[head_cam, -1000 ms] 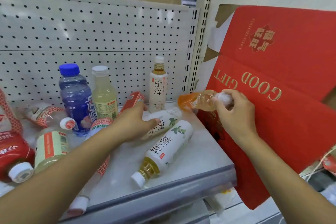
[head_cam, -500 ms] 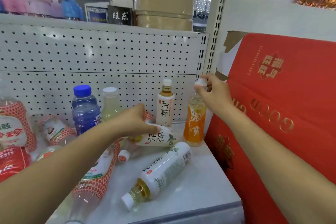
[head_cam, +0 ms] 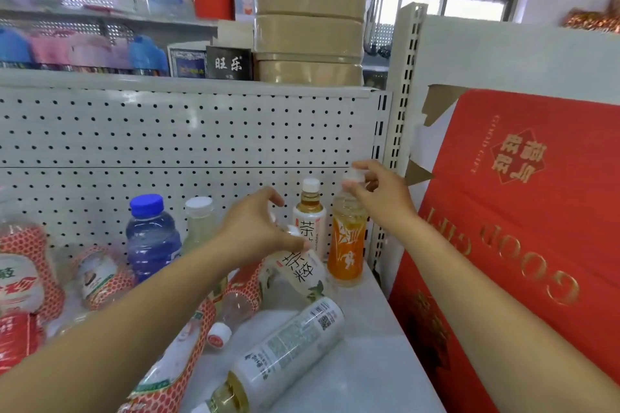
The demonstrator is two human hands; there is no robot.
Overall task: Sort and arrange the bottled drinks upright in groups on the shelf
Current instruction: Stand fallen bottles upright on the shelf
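An orange drink bottle stands upright at the back right of the shelf. My right hand pinches its white cap from above. Just left of it a white-labelled tea bottle stands upright. My left hand grips the neck of a second white tea bottle, which is tilted with its base on the shelf. A third tea bottle lies on its side near the front. A blue bottle and a pale yellow bottle stand upright at the back.
Several red-patterned bottles lie in a heap on the left, partly hidden by my left arm. A red gift box leans against the shelf's right side. A pegboard backs the shelf. Boxes sit on the shelf above.
My right hand turned the orange bottle from lying to upright and set it beside the standing tea bottle. My left hand raised its tea bottle from flat to tilted. The view tipped upward.
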